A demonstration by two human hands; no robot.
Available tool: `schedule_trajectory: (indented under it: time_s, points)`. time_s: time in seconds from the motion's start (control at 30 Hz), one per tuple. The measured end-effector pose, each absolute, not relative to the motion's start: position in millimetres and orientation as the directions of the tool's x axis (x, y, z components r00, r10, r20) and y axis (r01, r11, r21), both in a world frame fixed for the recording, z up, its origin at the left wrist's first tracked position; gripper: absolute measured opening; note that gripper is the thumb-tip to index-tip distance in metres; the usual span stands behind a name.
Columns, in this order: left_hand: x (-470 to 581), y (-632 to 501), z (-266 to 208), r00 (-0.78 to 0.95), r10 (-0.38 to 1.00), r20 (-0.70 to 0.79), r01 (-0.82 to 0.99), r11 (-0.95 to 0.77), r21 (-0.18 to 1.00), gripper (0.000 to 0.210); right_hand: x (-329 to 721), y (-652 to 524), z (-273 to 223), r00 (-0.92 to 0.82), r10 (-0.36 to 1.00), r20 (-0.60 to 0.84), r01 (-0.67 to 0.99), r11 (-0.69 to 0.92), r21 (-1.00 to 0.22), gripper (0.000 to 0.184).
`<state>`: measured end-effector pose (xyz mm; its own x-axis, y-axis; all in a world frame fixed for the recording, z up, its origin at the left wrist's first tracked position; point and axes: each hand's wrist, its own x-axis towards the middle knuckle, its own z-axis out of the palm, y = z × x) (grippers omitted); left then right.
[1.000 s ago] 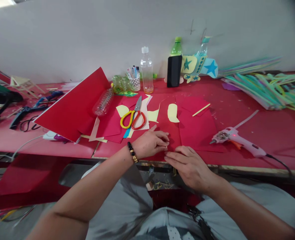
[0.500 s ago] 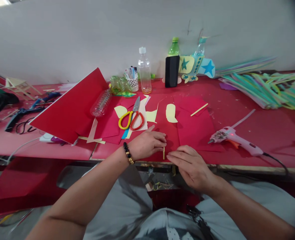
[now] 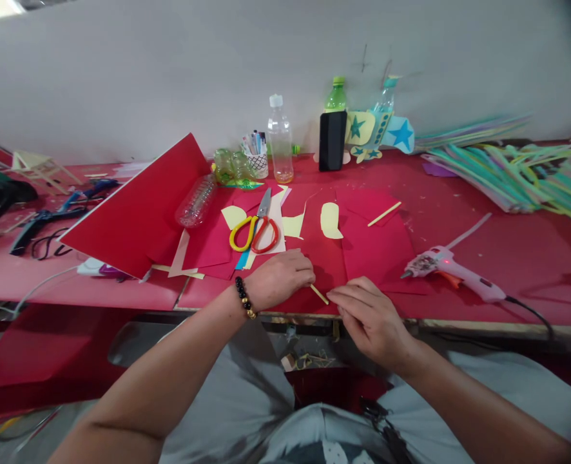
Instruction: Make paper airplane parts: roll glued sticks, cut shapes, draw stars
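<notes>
My left hand, with a beaded bracelet on its wrist, is closed on one end of a thin pale-yellow stick. The stick slants down to the right over the red tabletop's front edge. My right hand is at its other end, fingertips beside it; whether they touch cannot be told. Those fingers are stretched out, with no grip visible. Scissors with one yellow and one red handle lie beyond my left hand. Another thin yellow stick rests on red paper. A cut yellow paper piece lies between.
A pink glue gun, its red light lit, lies at right with a cord. Clear bottles, a pen cup and a black phone stand at the back. A red board leans at left. Plastic strips pile up far right.
The stick has swung from pointing straight toward me to slanting rightward, its lower end now near my right fingertips. My left fingers have curled in more; my right hand has shifted slightly right.
</notes>
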<state>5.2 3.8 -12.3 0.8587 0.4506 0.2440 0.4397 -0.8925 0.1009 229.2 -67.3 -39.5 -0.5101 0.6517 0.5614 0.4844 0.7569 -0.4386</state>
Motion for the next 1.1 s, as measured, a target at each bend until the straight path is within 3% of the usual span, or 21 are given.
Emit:
schedule_trajectory:
  time_s: [0.47, 0.73, 1.1]
  points:
    - [11, -12, -13, 0.782, 0.511, 0.356, 0.458, -0.859, 0.228, 0.017, 226, -65, -34, -0.320, 0.780, 0.537, 0.533, 0.617, -0.579, 0.011]
    - [12, -21, -10, 0.747, 0.552, 0.370, 0.408, -0.821, 0.400, 0.024, 228, -64, -25, -0.327, 0.744, 0.583, 0.496, 0.660, -0.564, 0.009]
    - [18, -30, -3, 0.739, 0.574, 0.353, 0.416, -0.801, 0.431, 0.024, 235, -66, -21, -0.420, 0.707, 0.569, 0.538, 0.699, -0.471, 0.012]
